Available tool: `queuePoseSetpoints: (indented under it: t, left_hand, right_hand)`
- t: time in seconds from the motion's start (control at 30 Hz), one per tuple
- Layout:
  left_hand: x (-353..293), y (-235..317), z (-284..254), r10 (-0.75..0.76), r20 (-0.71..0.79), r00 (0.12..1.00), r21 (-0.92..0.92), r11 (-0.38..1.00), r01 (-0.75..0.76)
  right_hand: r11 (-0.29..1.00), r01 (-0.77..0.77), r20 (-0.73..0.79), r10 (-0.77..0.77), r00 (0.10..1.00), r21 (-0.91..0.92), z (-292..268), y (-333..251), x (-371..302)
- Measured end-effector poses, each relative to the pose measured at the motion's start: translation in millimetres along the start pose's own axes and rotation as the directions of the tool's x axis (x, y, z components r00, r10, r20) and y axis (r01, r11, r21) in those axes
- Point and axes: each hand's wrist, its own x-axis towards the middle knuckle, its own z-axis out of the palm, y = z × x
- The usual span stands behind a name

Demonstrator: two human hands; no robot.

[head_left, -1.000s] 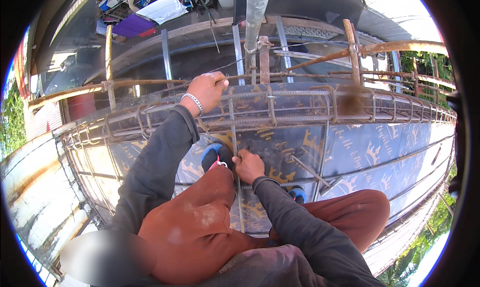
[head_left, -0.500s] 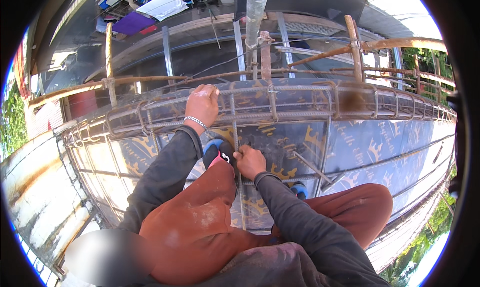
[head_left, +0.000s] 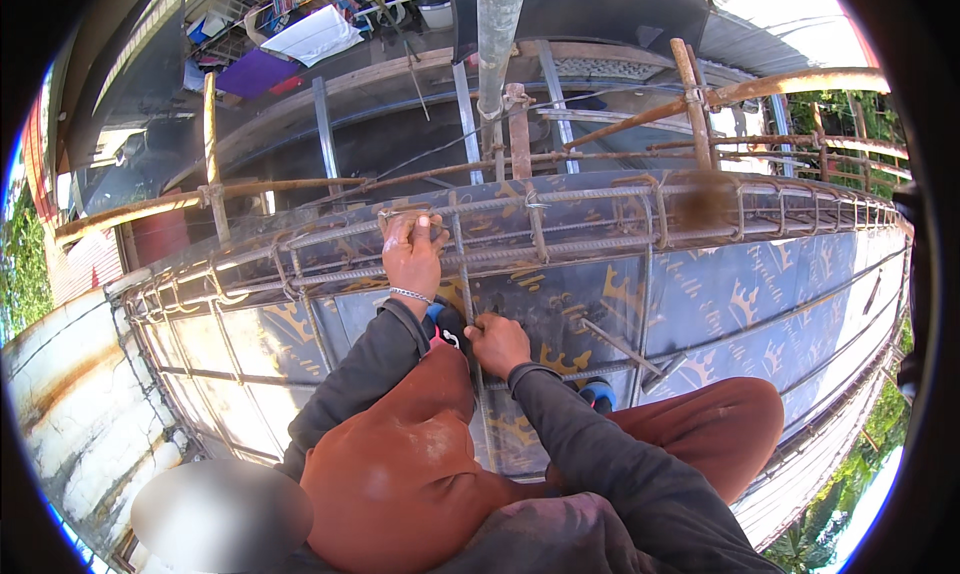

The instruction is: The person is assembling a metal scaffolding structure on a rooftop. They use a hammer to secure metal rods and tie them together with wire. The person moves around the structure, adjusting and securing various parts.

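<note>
My left hand [head_left: 412, 257] is raised at the top of a steel rebar cage [head_left: 590, 196], its fingers curled in by the upper long bar; what they hold, if anything, is hidden. Lower down, my right hand [head_left: 500, 343] pinches a ribbed rebar [head_left: 461, 259] that runs from the cage toward me between my legs. Under the bars lie dark panels [head_left: 560, 299] with gold printed patterns. To the right of my right hand, a hammer-like tool [head_left: 622, 345] rests on the panels and bars.
Rusty scaffold pipes [head_left: 790, 86] and a grey upright pole [head_left: 497, 49] stand beyond the cage. A cracked pale concrete surface [head_left: 90, 394] is on the left. My bent knees [head_left: 700, 429] flank the work. Below, past the scaffold, are a purple sheet [head_left: 255, 72] and a white bucket [head_left: 434, 12].
My left hand has moved slightly right and down and turned, so its curled fingertips now show. My right hand stays on the rebar, a little lower. The view has shifted slightly.
</note>
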Motion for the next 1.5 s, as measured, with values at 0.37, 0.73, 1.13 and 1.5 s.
queuePoseSetpoints:
  t: [0.37, 0.73, 1.13, 1.5]
  left_hand:
    - [-1, -3, 1, -0.141, 0.003, 0.990, -0.219, 0.966, 0.139]
    - [7, -4, 1, -0.146, 0.004, 0.989, -0.211, 0.967, 0.143]
    - [7, -4, 5, -0.126, 0.001, 0.992, -0.210, 0.970, 0.123]
    - [8, -6, 2, -0.110, 0.010, 0.994, -0.202, 0.973, 0.109]
  right_hand:
    - [0.997, -0.037, -0.039, 0.035, 0.999, -0.069, 3, -3, -1]
    - [0.992, -0.014, 0.018, 0.017, 1.000, -0.126, -8, -11, 2]
    - [0.984, 0.003, 0.037, 0.004, 0.999, -0.178, -9, -15, -8]
    - [0.961, 0.070, -0.038, -0.083, 0.996, -0.269, -65, -58, 7]
